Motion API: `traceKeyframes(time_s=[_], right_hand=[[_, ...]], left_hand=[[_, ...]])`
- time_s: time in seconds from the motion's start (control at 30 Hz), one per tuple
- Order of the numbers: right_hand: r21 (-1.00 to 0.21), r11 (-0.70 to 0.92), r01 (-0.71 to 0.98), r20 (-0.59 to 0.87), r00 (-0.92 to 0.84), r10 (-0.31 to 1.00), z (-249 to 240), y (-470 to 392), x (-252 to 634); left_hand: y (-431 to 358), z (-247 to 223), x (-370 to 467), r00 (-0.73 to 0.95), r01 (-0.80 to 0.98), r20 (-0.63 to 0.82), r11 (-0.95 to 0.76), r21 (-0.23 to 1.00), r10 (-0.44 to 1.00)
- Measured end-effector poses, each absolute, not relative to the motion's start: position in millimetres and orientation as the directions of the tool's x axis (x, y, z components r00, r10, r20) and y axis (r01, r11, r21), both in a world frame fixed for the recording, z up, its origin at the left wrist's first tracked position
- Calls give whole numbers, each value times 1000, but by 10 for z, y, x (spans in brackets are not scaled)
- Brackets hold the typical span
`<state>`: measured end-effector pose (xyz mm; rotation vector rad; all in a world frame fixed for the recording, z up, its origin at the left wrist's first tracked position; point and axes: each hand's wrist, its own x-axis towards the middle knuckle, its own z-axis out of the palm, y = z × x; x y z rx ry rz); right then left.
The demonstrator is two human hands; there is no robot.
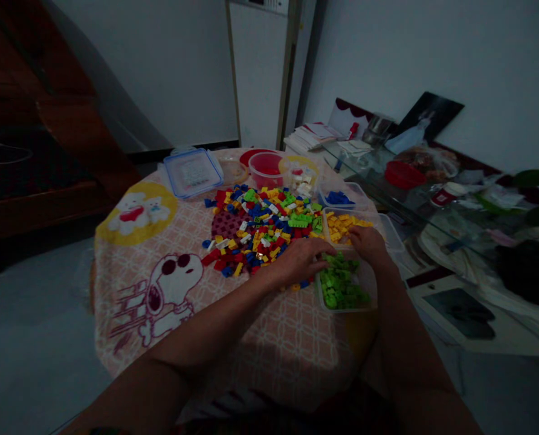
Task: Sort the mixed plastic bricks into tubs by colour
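Note:
My left hand [302, 258] reaches over the right side of a mixed pile of toy building bricks [260, 226], its fingers stretched toward the near box and thumb apart from them. Under its fingertips lie green bricks [342, 284] in a clear plastic box [370, 284]. My right hand [368, 243] is at the box [327, 232] of yellow bricks [339, 226], fingers bent down against its contents. Whatever those fingers pinch is too small and dark to make out. Blue bricks [339, 198] fill part of a farther box [358, 194].
A blue-rimmed lid [193, 173] lies at the back left of the patterned tablecloth [278, 344]. Beside it are a round clear tub [266, 171] and some white bricks [303, 186]. A cluttered glass table [387, 199], carrying a red bowl [404, 174], borders the right side.

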<state>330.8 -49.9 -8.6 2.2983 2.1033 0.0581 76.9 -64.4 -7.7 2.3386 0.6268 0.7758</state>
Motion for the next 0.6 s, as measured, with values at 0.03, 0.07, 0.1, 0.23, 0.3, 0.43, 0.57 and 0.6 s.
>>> traceKeyframes(time_s=[0.03,0.07,0.1,0.23,0.3,0.43,0.57,0.6], right_hand=[[44,-85,995,10,85,996,-86,-499,3309],[46,-81,996,9,80,997,-87,-500,3311],[47,-75,996,9,75,997,-89,-502,3314],[52,-75,996,21,74,997,-109,-505,3326],[47,-70,996,28,69,997,-119,-502,3332],[42,-59,997,28,58,998,-122,-495,3338],[38,-68,997,20,67,998,-117,-493,3328],[39,-71,997,23,71,997,-116,-493,3326]], left_hand=[[-584,-71,721,695,268,385,-715,645,608],[-506,-68,657,661,311,394,-710,632,639],[-415,-70,579,618,369,402,-701,610,676],[-32,-149,192,372,673,390,-534,511,842],[105,-220,8,263,779,352,-413,472,898],[223,-344,-207,152,869,267,-257,423,952],[245,-403,-237,152,900,190,-215,379,970],[248,-410,-236,155,904,181,-213,370,971]])
